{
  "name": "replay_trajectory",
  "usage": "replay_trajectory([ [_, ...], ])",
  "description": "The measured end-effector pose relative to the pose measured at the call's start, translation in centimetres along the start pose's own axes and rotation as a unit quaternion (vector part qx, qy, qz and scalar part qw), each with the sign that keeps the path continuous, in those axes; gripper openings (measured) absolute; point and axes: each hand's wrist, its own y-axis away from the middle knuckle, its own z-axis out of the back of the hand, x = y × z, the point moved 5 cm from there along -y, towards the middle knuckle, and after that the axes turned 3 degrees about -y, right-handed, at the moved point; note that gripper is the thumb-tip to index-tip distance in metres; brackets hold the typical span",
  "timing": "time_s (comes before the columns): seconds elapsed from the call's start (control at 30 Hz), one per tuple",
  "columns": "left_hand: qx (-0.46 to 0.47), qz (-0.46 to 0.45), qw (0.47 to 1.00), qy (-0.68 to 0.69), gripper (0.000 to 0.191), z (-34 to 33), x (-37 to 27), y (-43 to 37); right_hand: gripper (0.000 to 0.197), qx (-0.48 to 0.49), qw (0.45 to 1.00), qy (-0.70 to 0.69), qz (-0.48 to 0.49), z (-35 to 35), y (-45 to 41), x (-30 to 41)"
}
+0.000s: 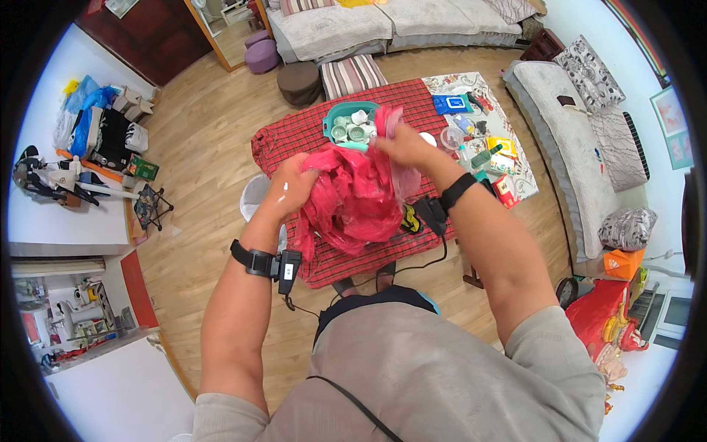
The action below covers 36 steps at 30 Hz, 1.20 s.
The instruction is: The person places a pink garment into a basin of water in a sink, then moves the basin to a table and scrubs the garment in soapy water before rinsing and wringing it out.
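Observation:
A crumpled red plastic bag [353, 204] hangs between my two hands over a table with a red plaid cloth [293, 132]. My left hand [290, 185] grips its left edge, and a white spot shows on the back of that hand. On the other side, my right hand [406, 146] holds a bunched upper part of the bag; it looks slightly blurred. Just beyond the bag stands a teal plastic basin [330, 117] with several glass and white cups [356, 132] in it. The bag hides part of the table and whatever lies behind it.
Right of my hands are a blue wipes pack [451, 104], a green bottle [486, 156] and a red-and-white box [505, 190]. A white bin [254, 193] stands left of the table. Beyond it are a brown stool [299, 83] and a sofa [331, 27]. Cables hang from my wrist devices.

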Motion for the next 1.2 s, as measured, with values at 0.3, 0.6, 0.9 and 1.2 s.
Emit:
replay_trajectory([
  [0.3,-0.046,0.081,0.982,0.161,0.018,0.0,-5.0,-0.6,0.064,0.048,0.983,0.081,0.156,-3.4,7.8,6.4],
  [0.6,0.058,-0.057,0.973,0.217,0.044,0.7,-12.4,-0.6,0.033,-0.033,0.978,-0.173,0.111,-2.9,5.0,8.6],
  [0.9,0.080,0.052,0.984,0.149,0.079,3.3,-4.5,3.5,0.016,-0.014,0.876,-0.444,0.188,2.0,3.4,15.0],
  [1.2,-0.029,-0.155,0.919,0.362,0.037,6.5,-12.2,1.6,0.030,0.082,0.789,-0.593,0.138,-0.3,3.4,14.4],
])
